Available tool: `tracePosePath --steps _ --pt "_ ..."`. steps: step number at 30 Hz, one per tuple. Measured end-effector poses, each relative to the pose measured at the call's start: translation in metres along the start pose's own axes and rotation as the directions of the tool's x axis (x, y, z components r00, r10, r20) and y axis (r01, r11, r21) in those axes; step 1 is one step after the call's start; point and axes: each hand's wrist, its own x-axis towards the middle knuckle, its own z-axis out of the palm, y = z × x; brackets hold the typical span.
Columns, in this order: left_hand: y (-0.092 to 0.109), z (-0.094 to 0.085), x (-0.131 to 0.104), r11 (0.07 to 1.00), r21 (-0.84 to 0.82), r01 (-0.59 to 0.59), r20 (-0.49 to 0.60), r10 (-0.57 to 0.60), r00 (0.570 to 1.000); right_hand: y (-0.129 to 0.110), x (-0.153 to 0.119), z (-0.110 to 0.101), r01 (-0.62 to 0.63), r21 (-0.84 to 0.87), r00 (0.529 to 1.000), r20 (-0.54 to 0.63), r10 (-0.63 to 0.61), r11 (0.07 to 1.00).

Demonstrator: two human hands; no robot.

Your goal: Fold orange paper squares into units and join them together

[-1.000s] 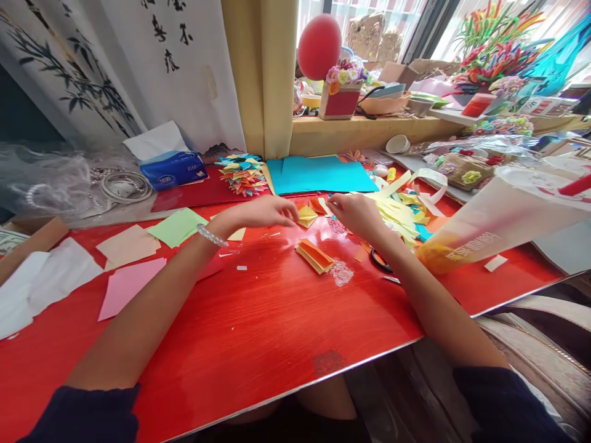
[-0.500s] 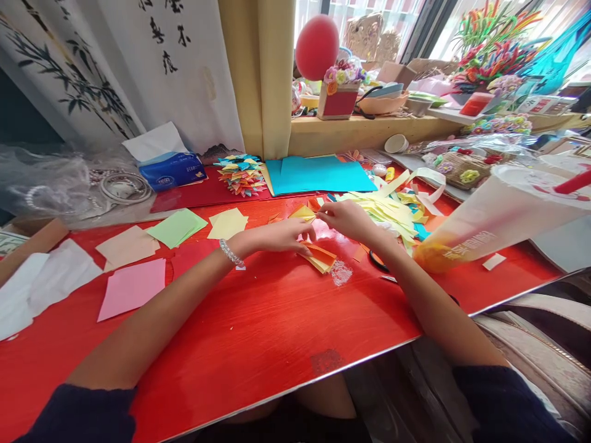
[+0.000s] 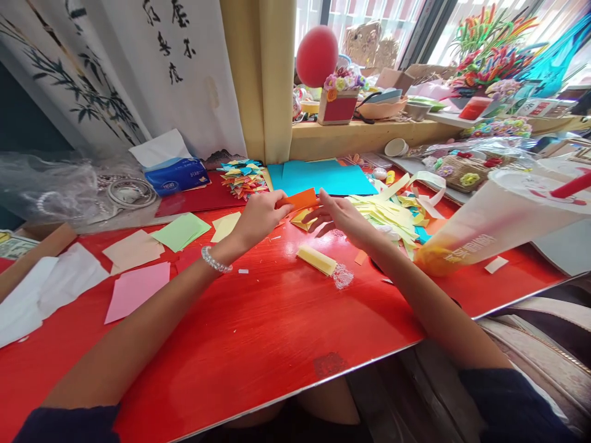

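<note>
An orange folded paper strip [image 3: 301,199] is pinched at its left end in my left hand [image 3: 261,216], which wears a clear bead bracelet. My right hand [image 3: 339,216] is at the strip's right end with its fingers apart; whether it touches the strip is hard to tell. Just below the strip, between the hands, a yellow folded piece [image 3: 301,219] lies on the red table [image 3: 258,344]. Nearer to me rests a pale yellow folded strip [image 3: 316,259], beside a small white patch [image 3: 342,276].
Green [image 3: 181,231], pink [image 3: 137,290] and peach [image 3: 133,250] paper squares lie left. Behind are blue sheets [image 3: 325,177] and a folded paper stack [image 3: 242,178]. Yellow strips [image 3: 392,215], partly hidden scissors [image 3: 386,281] and a tall cup [image 3: 498,215] stand or lie right.
The orange strip has left the pale yellow one on the table and is up in my left hand. My left hand has moved up and left; my right hand's fingers have spread.
</note>
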Motion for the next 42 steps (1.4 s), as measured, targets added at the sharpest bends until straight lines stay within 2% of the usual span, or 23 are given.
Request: tracePosePath --steps 2,4,6,8,10,14,17,19,21,24,29,34,37,39,42 --pt "-0.001 -0.006 -0.014 0.999 -0.030 0.043 0.011 -0.043 0.999 -0.010 -0.002 0.012 -0.035 0.027 0.996 0.085 0.033 0.999" --pt "-0.003 -0.012 -0.031 0.997 0.014 0.070 0.062 -0.070 0.996 -0.018 -0.002 0.025 -0.064 0.047 0.987 0.149 0.057 0.997" --pt "-0.008 -0.017 -0.047 0.996 0.062 0.069 0.109 -0.076 0.991 -0.022 0.000 0.038 -0.059 0.053 0.971 0.233 0.045 0.997" --pt "-0.014 -0.021 -0.062 0.992 0.095 0.088 0.113 -0.098 0.989 -0.022 0.003 0.054 -0.045 0.014 0.961 0.274 0.039 0.999" --pt "-0.021 -0.026 -0.075 0.985 0.099 0.140 0.099 -0.150 0.984 -0.017 0.008 0.071 0.008 -0.052 0.960 0.280 0.006 0.999" --pt "-0.035 -0.033 -0.099 0.957 0.081 0.280 0.085 -0.286 0.954 0.000 0.018 0.107 0.070 -0.203 0.984 0.175 -0.034 0.977" --pt "-0.042 -0.037 -0.113 0.947 -0.011 0.321 0.065 -0.319 0.945 0.008 0.020 0.129 0.023 -0.194 0.987 0.161 0.009 0.981" --pt "-0.044 -0.038 -0.118 0.941 -0.048 0.334 0.053 -0.331 0.942 0.009 0.019 0.138 0.065 -0.204 0.987 0.159 -0.033 0.977" --pt "-0.045 -0.039 -0.120 0.932 -0.053 0.358 0.055 -0.355 0.933 0.011 0.017 0.142 0.077 -0.164 0.983 0.174 -0.048 0.983" --pt "-0.046 -0.038 -0.120 0.925 -0.063 0.376 0.053 -0.373 0.926 0.017 0.014 0.142 -0.017 -0.031 0.980 0.197 0.023 0.999" --pt "-0.054 -0.037 -0.119 0.889 -0.181 0.421 -0.004 -0.429 0.903 0.033 0.013 0.136 -0.016 0.111 0.992 0.128 0.002 0.994" --pt "-0.060 -0.036 -0.121 0.840 -0.393 0.373 -0.074 -0.433 0.898 0.034 0.013 0.136 0.003 0.205 0.991 0.127 -0.030 0.979" --pt "-0.062 -0.036 -0.122 0.817 -0.465 0.341 -0.114 -0.437 0.892 0.029 0.012 0.137 -0.029 0.243 0.992 0.127 -0.002 0.970" --pt "-0.062 -0.036 -0.123 0.811 -0.486 0.326 -0.137 -0.440 0.888 0.027 0.011 0.138 -0.071 0.267 0.985 0.169 0.026 0.961" --pt "-0.062 -0.037 -0.124 0.848 -0.441 0.295 -0.152 -0.395 0.906 0.026 0.011 0.139 -0.111 0.306 0.979 0.197 0.052 0.946"
